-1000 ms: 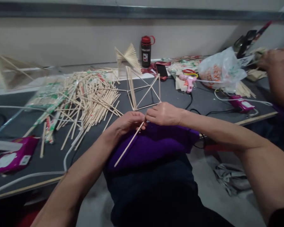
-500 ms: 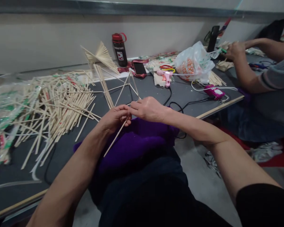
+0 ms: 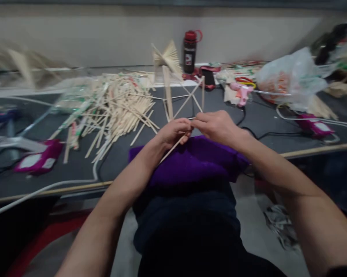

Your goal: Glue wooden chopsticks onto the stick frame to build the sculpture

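Observation:
My left hand (image 3: 176,132) is closed around a thin wooden chopstick (image 3: 171,149), whose lower end slants down over the purple cloth (image 3: 195,161) on my lap. Right against its fingertips, my right hand (image 3: 215,125) is pinched shut; what lies between its fingers is hidden. Just beyond both hands stands an open frame of joined chopsticks (image 3: 186,102), with crossing diagonals and an upright bundle (image 3: 168,94) at its left. Whether my fingers touch this frame, I cannot tell.
Loose chopsticks (image 3: 118,107) are heaped left of the frame. Behind stand a twisted fan of sticks (image 3: 170,57) and a dark bottle (image 3: 190,54). A pink glue gun (image 3: 243,93), plastic bag (image 3: 289,79) and magenta power strip (image 3: 314,126) are right; another strip (image 3: 39,157) is left.
My view has swung left, so the table's things sit farther right and a left-hand power strip shows. Both hands keep nearly the same pose at the chopstick. The co-worker's arms have left view.

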Motion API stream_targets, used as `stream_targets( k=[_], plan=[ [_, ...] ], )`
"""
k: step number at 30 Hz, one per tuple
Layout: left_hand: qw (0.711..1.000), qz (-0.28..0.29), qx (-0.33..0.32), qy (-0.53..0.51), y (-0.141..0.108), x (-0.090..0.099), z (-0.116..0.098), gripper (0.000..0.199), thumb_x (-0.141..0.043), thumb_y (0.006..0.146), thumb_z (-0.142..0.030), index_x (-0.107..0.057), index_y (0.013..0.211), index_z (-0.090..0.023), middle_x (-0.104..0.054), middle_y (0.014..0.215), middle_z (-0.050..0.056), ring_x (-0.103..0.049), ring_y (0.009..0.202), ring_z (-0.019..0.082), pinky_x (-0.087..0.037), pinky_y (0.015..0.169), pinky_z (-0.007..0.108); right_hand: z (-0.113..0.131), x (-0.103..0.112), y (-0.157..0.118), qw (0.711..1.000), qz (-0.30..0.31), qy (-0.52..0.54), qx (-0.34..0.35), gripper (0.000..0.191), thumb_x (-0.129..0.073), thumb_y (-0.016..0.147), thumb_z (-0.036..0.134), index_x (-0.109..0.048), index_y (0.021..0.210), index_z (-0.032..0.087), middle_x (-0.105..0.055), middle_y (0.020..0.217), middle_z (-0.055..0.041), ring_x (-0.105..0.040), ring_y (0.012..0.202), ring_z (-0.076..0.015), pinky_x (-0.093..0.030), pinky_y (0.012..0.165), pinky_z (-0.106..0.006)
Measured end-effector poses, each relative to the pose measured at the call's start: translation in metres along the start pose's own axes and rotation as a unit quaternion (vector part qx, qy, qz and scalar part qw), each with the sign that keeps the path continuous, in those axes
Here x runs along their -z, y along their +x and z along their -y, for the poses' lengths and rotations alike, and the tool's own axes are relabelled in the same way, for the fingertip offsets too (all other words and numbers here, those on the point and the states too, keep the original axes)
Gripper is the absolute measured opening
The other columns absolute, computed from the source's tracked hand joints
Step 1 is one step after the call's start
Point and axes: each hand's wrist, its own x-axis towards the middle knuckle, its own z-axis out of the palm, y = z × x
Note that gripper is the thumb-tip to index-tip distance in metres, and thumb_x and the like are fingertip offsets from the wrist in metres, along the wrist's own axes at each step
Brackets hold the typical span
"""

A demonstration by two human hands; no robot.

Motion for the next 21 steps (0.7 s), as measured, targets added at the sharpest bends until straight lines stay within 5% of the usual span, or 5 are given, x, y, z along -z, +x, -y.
stream_targets(
  k=[6, 12, 21],
  plan=[
    [0.998, 0.025, 0.046, 0.026, -0.002, 0.005, 0.003, 0.011, -0.07, 0.068, -0.021, -0.063, 0.072, -0.013, -0.063, 0.054, 0.0, -0.055, 0.036, 0.009, -0.04, 0.032, 0.017, -0.002, -0.019, -0.011, 0.997, -0.074, 0.024, 0.025, 0.033, -0.041, 0.106, 0.016, -0.072, 0.097, 0.017, -0.072, 0.092, -0.0047, -0.059, 0.076, -0.0125, -0.032, 0.063, -0.029],
    [1.0, 0.01, 0.024, 0.008, 0.001, 0.018, 0.004, 0.01, -0.071, 0.069, -0.021, -0.064, 0.07, -0.014, -0.061, 0.052, -0.002, -0.052, 0.034, 0.007, -0.038, 0.032, 0.015, 0.001, -0.034, 0.0, 0.993, -0.121, 0.01, -0.005, 0.035, -0.039, 0.108, 0.018, -0.074, 0.104, 0.019, -0.073, 0.097, -0.0034, -0.06, 0.078, -0.0122, -0.033, 0.064, -0.029],
    [0.999, -0.012, 0.04, 0.024, -0.003, 0.011, 0.0, 0.013, -0.075, 0.067, -0.021, -0.064, 0.067, -0.014, -0.059, 0.048, -0.002, -0.049, 0.032, 0.007, -0.036, 0.031, 0.015, -0.009, -0.032, -0.005, 0.994, -0.1, 0.027, -0.029, 0.036, -0.039, 0.107, 0.022, -0.075, 0.105, 0.019, -0.074, 0.1, -0.0038, -0.061, 0.077, -0.0118, -0.033, 0.061, -0.028]
  ],
)
